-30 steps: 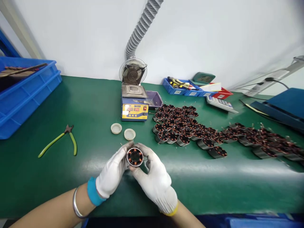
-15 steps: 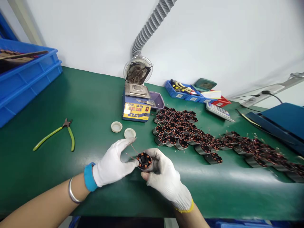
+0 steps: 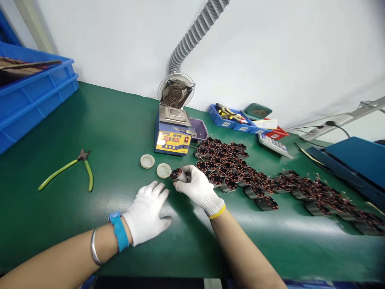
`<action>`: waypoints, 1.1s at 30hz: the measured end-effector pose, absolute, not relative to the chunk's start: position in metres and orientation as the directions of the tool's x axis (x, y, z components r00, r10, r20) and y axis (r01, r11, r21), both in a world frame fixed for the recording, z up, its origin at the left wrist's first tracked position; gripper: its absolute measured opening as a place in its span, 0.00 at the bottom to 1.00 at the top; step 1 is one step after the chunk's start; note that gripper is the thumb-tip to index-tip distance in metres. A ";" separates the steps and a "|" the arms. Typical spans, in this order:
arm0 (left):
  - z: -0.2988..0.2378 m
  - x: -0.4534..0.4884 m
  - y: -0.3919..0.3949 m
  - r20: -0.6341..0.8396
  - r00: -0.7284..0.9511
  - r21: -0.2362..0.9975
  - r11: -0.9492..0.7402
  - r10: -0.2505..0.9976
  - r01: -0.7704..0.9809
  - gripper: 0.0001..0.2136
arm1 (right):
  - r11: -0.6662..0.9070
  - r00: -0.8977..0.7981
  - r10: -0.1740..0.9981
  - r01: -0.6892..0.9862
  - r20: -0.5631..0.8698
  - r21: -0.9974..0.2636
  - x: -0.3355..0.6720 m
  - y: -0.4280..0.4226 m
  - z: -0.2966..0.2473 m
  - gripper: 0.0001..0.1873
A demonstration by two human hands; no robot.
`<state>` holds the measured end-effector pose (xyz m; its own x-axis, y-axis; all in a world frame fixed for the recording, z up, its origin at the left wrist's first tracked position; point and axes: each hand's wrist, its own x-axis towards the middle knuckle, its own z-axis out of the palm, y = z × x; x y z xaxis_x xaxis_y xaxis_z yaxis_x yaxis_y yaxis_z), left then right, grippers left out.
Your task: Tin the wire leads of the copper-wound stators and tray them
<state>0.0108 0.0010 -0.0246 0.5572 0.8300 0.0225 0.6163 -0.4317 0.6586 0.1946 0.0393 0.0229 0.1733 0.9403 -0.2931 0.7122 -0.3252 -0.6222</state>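
Observation:
My right hand (image 3: 198, 186), in a white glove, grips a motor stator (image 3: 178, 175) with copper windings. The stator is tilted, its open end facing left beside a small round white dish (image 3: 164, 170); its wire ends point towards that dish. A second white dish (image 3: 147, 161) sits just to the left. My left hand (image 3: 148, 212), also gloved, rests low over the green table with its fingers spread and nothing in them. Many similar wound stators (image 3: 228, 164) stand in a cluster to the right of my right hand.
A solder pot (image 3: 173, 140) with a digital display stands behind the dishes, under an extractor fan and hose (image 3: 192, 38). Green-handled cutters (image 3: 82, 156) lie at left, near stacked blue crates (image 3: 39, 96). Tool bins (image 3: 224, 116) and a calculator (image 3: 273, 144) are at back right.
My right hand has carried the stator forward to the dish and tipped it leftward. My left hand has come off the stator and its wire, moved slightly down, and spread its fingers.

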 end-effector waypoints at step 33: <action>-0.020 0.015 0.000 -0.060 0.618 0.550 -0.491 0.784 0.676 0.30 | 0.183 -0.199 0.980 0.879 -0.010 0.440 0.168 0.104 0.092 0.21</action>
